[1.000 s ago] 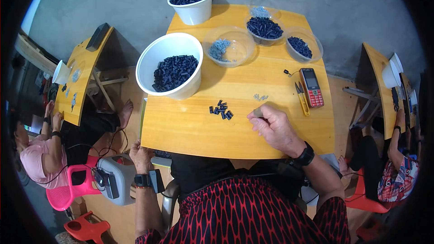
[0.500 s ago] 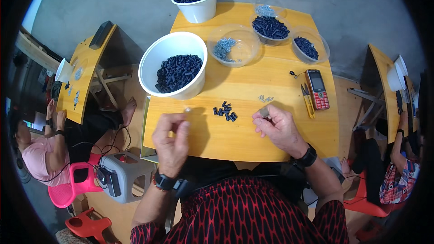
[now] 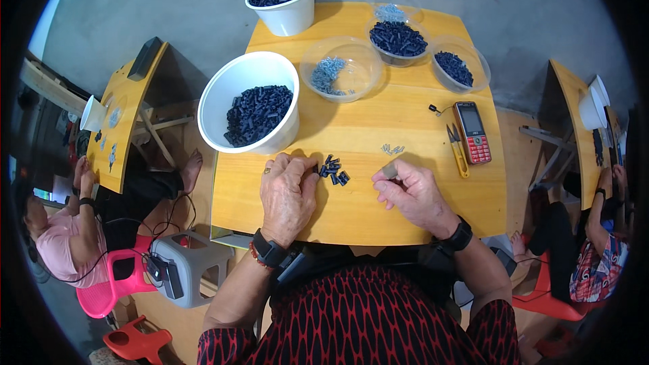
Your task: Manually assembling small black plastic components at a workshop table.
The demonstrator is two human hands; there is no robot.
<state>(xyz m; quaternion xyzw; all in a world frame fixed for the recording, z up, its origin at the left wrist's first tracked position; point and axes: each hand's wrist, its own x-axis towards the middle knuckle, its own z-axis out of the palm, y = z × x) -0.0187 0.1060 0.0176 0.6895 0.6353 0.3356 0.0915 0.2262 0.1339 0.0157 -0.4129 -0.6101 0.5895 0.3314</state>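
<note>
My left hand (image 3: 289, 192) rests low over the table, fingers curled. Its thumb and index finger close on a small black plastic piece (image 3: 316, 169) at the left edge of a little pile of black plastic pieces (image 3: 332, 170). To the right of that pile, my right hand (image 3: 411, 192) is held in a pinch. A brownish-grey wrap or cover (image 3: 390, 171) shows at its index fingertip; whatever lies between the fingers is too hidden to name. Several tiny metal pins (image 3: 392, 149) lie just beyond the right hand.
A white bucket (image 3: 211, 122) of black pieces stands beyond my left hand, another white bucket (image 3: 291, 21) farther back. Clear bowls (image 3: 368, 74) hold metal and black parts. Yellow-handled snips (image 3: 461, 159) lie beside a red phone (image 3: 478, 150). Other people sit at tables on both sides.
My left hand has moved forward and right, down to the small pile of black pieces. My right hand has stayed nearly in place, still pinched.
</note>
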